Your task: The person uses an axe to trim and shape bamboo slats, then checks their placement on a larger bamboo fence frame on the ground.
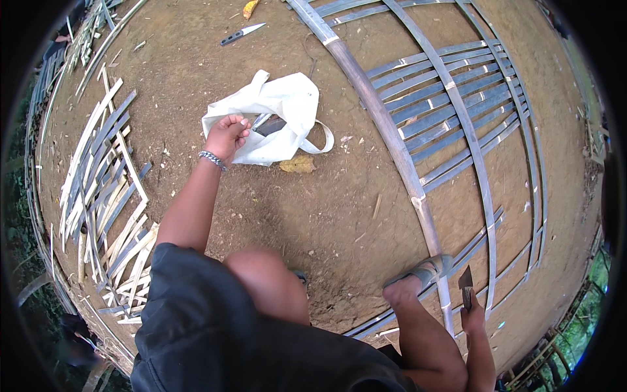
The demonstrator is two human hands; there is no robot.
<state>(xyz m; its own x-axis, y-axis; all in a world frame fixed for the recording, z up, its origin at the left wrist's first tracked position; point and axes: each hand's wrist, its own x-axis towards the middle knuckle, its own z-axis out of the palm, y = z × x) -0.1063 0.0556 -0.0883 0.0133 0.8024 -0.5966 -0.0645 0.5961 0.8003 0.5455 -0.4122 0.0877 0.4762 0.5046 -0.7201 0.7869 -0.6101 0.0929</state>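
My left hand (228, 137) reaches to the near left rim of a white cloth bag (287, 91) on the ground. Its fingers are closed in a pinch; what they hold, if anything, I cannot make out. Inside the bag's opening lie a dark item (270, 127) and something thin and shiny. Low on the right, my right hand (473, 319) grips a tool with a dark, pointed flat blade (466, 279) and a wooden handle. That tool is beside the bamboo frame (398, 140), on whose thick pole my sandalled foot (418, 277) rests.
Split bamboo strips (108, 196) lie in a loose heap on the left. A knife (242, 34) with a dark handle lies beyond the bag. One dry yellow leaf (298, 164) is by the bag's near edge. Crossed bamboo slats (457, 98) cover the right side of the dirt ground.
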